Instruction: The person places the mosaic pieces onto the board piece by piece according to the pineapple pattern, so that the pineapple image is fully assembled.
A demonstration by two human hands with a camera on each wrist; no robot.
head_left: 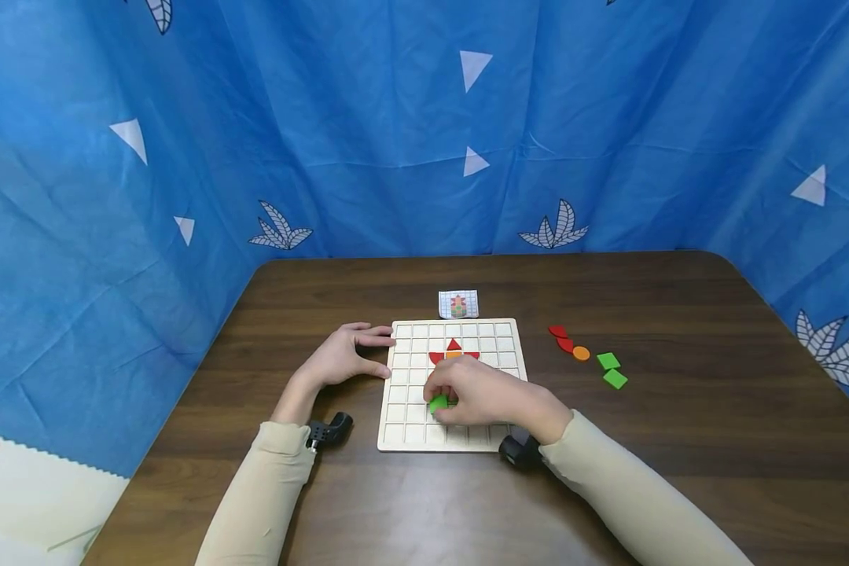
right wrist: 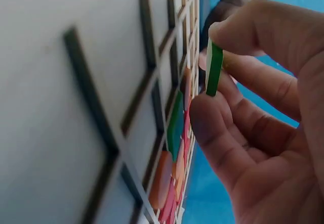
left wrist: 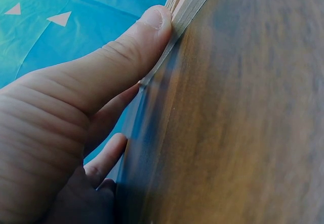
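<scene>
A pale gridded board [head_left: 405, 434] lies on the table. My right hand [head_left: 477, 393] is over its lower middle and pinches a green tile [right wrist: 214, 70] between thumb and fingers, just above the grid. Set in the cells are a red triangle [head_left: 454, 344], other red pieces [head_left: 435, 358], an orange tile [right wrist: 161, 181] and another green tile [right wrist: 175, 125]; the right hand partly covers these in the head view. My left hand [head_left: 343, 358] rests at the board's left edge, thumb and fingertips touching it, fingers fairly straight.
A small pattern card [head_left: 457, 304] lies behind the board. To the right are loose red pieces [head_left: 564, 344], an orange disc [head_left: 581, 354] and two green tiles [head_left: 615, 379] on the brown table [head_left: 679, 440]. A blue curtain [head_left: 396, 94] hangs behind.
</scene>
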